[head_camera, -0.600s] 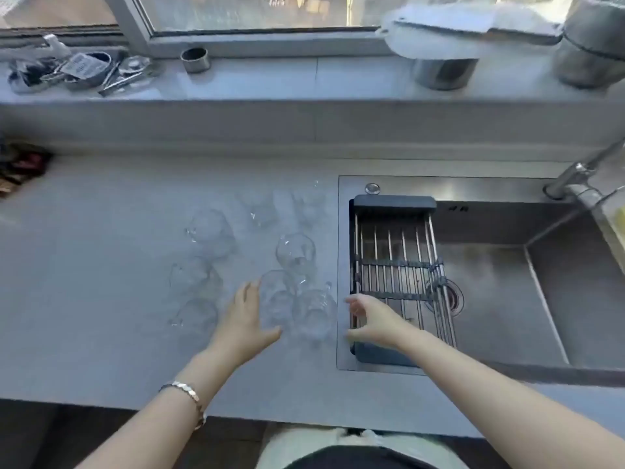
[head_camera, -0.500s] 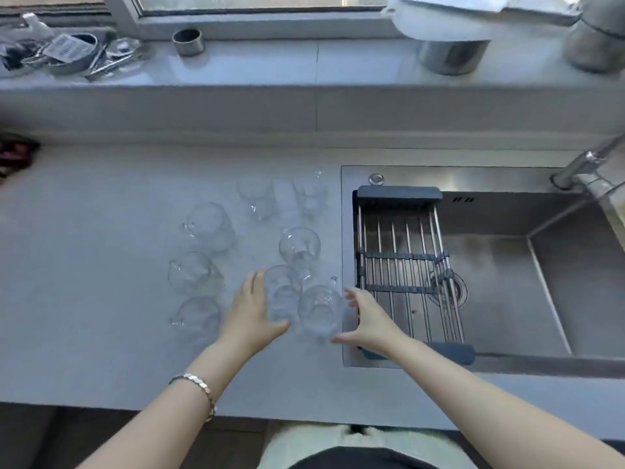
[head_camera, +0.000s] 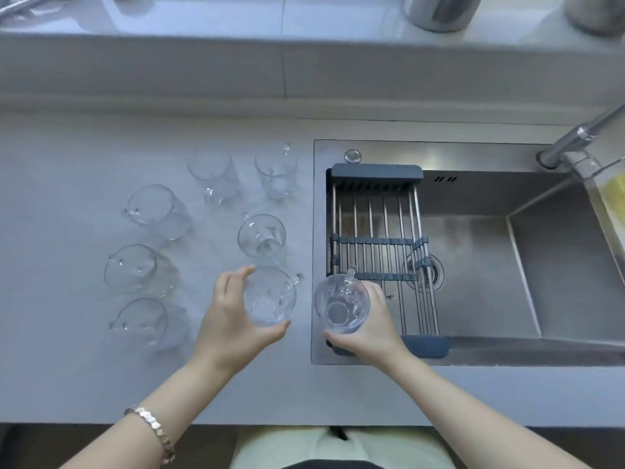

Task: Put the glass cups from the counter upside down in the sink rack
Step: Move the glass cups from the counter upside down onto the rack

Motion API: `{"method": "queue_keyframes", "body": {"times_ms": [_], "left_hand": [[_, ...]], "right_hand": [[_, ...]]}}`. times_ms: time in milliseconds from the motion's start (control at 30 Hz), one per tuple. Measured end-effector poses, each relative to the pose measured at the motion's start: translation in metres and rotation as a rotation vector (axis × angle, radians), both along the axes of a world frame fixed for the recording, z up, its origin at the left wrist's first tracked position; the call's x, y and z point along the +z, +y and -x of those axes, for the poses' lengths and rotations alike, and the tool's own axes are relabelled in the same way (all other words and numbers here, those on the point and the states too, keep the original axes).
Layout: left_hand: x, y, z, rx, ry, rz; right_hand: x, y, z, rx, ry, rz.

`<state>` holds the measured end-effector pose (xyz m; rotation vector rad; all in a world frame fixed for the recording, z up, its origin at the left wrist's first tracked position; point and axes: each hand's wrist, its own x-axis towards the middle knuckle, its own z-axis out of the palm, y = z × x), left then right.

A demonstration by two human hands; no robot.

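Observation:
Several clear glass cups with handles stand upright on the grey counter left of the sink. My left hand is wrapped around one glass cup near the counter's right edge. My right hand grips a second glass cup, mouth up, over the near left corner of the sink rack. The rack is a metal-bar grid with dark grey ends, and it holds nothing. Other cups stay on the counter, among them one just behind my left hand and one at the left.
The steel sink lies to the right, with a drain under the rack's right side. A faucet reaches in from the far right. Metal pots stand on the window ledge behind. The counter's front edge runs just below my forearms.
Both hands have closed on the two nearest cups. The right hand's cup has moved right, from the counter to above the rack's near corner. The camera has tilted down.

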<state>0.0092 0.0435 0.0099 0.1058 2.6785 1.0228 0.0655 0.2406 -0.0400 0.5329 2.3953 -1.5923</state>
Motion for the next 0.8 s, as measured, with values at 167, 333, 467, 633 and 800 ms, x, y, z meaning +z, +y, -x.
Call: {"method": "queue_keyframes", "body": {"times_ms": [167,333,467,633,800], "left_hand": [[0.012,0.056,0.012,0.052,-0.053,-0.178],[0.010,0.110,0.040,0.051,-0.070,-0.227],[0.005,0.132,0.058,0.034,-0.058,-0.204],[0.002,0.141,0.075,0.015,-0.090,-0.178],[-0.001,0.139,0.085,0.066,-0.160,-0.190]], "right_hand": [[0.029,0.094,0.005,0.013,-0.079,-0.193],[0.044,0.157,0.053,0.061,-0.123,-0.414],[0.033,0.171,0.111,0.188,-0.143,-0.568],[-0.006,0.161,0.169,0.486,-0.183,-0.941],[-0.033,0.156,0.184,0.459,-0.263,-0.963]]}}
